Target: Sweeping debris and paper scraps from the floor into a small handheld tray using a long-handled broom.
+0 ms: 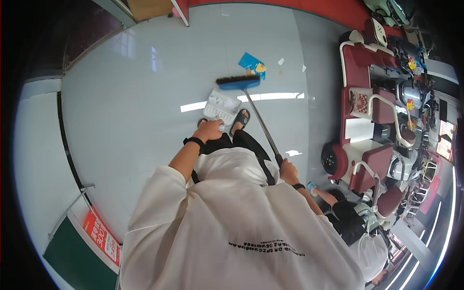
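My right hand [289, 172] is closed round the dark grip of a long-handled broom [261, 123]. The broom's blue head with dark bristles rests on the floor ahead, just below a crumpled blue packet [250, 61] and small paper scraps [281, 61]. My left hand [212, 130] holds the pale, rounded end of a handle, most of which my hand hides. Beyond that hand, a light grey plastic dustpan [222, 107] lies on the floor in front of my sandalled feet.
Red-and-white electric scooters [373, 156] stand in rows on the right. Near them another person in a white shirt [369, 250] sits or crouches at lower right. A dark green board [79, 253] with a red sign [101, 235] is at lower left. A red panel edge [184, 12] juts in at the top.
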Demonstrator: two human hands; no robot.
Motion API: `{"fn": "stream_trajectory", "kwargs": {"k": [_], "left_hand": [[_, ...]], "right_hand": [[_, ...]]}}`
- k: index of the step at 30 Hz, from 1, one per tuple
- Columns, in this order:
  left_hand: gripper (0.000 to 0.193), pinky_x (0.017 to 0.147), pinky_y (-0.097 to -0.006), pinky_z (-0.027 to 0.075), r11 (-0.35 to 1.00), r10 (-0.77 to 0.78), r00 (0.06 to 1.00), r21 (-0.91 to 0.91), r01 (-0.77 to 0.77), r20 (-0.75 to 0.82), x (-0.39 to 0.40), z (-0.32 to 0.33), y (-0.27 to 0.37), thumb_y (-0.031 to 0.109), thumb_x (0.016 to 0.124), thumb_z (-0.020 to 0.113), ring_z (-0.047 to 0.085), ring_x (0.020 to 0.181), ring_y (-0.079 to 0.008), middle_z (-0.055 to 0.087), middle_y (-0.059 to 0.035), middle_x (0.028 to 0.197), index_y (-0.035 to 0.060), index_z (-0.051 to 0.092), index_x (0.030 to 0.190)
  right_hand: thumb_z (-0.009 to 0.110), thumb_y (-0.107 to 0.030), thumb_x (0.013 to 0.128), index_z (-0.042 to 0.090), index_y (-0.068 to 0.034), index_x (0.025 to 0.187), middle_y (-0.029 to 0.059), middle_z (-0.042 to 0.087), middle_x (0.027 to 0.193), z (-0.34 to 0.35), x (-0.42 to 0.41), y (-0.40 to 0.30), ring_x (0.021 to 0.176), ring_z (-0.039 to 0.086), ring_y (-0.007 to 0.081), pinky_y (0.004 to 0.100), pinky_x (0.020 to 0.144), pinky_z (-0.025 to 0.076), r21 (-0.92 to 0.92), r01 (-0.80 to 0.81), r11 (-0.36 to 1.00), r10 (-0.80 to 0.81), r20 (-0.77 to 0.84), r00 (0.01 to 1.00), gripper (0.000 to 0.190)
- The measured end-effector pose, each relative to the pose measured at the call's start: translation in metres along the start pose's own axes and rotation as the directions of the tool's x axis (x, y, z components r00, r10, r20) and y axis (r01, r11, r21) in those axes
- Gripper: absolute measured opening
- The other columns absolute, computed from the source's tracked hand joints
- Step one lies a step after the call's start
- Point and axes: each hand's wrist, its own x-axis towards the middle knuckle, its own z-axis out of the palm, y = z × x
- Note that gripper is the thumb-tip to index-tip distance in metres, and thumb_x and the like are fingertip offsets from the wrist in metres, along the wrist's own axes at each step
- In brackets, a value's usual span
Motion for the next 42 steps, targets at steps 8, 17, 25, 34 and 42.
{"fn": "stream_trajectory", "kwargs": {"k": [8, 17, 25, 34, 42], "left_hand": [[0.054, 0.091, -0.0407, 0.046, 0.987, 0.136, 0.987, -0.094, -0.128, 0.089, 0.028, 0.018, -0.023, 0.016, 0.07, 0.06, 0.06, 0.106, -0.0363, 0.064, -0.0179, 0.113, 0.0153, 0.056, 0.125], [0.047, 0.082, -0.043, 0.051, 0.993, 0.091, 0.989, 0.084, -0.081, -0.116, 0.044, -0.006, -0.01, 0.012, 0.064, 0.064, 0.065, 0.093, -0.0339, 0.068, -0.0136, 0.099, 0.0167, 0.065, 0.111], [0.027, 0.08, -0.0451, 0.051, 0.927, -0.078, 0.984, 0.353, 0.13, -0.159, 0.079, -0.04, 0.022, 0.025, 0.077, 0.07, 0.065, 0.09, -0.0337, 0.067, -0.0161, 0.093, 0.008, 0.067, 0.097], [0.029, 0.078, -0.0442, 0.052, 0.904, -0.087, 0.982, 0.4, 0.148, -0.167, 0.112, -0.055, 0.061, 0.028, 0.077, 0.073, 0.065, 0.087, -0.035, 0.066, -0.0183, 0.091, 0.0035, 0.067, 0.091], [0.029, 0.081, -0.0431, 0.052, 0.883, -0.017, 0.994, 0.465, 0.067, -0.11, 0.145, -0.087, 0.098, 0.026, 0.076, 0.073, 0.065, 0.092, -0.0335, 0.067, -0.0163, 0.096, 0.0077, 0.067, 0.099]], "right_hand": [[0.069, -0.026, 0.066, 0.06, 0.006, 0.088, 0.0227, 0.065, 0.082, 0.037, -0.004, 0.127, 0.085, 0.066, 0.034, 0.0434, 0.073, 0.05, 0.463, 0.099, 0.881, -0.215, 0.206, 0.955, 0.04], [0.065, -0.015, 0.069, 0.055, 0.004, 0.092, 0.0189, 0.063, 0.07, -0.066, -0.007, 0.09, 0.065, 0.066, 0.0274, 0.0408, 0.063, 0.053, 0.592, -0.122, 0.797, -0.036, 0.248, 0.968, 0.032], [0.063, -0.011, 0.069, 0.049, 0.003, 0.107, 0.0229, 0.067, 0.089, -0.042, 0.06, 0.098, 0.086, 0.068, 0.035, 0.046, 0.076, 0.055, 0.131, -0.024, 0.991, 0.023, 0.012, 1.0, 0.043], [0.071, -0.029, 0.064, 0.057, -0.001, 0.108, 0.0216, 0.066, 0.092, -0.017, 0.002, 0.168, 0.09, 0.066, 0.0334, 0.0424, 0.076, 0.053, 0.448, -0.123, 0.886, 0.01, 0.248, 0.969, 0.054], [0.071, -0.025, 0.065, 0.058, 0.006, 0.091, 0.0199, 0.066, 0.078, -0.046, -0.018, 0.121, 0.07, 0.067, 0.0328, 0.0396, 0.063, 0.054, 0.63, -0.197, 0.751, 0.103, 0.183, 0.978, 0.042]]}}
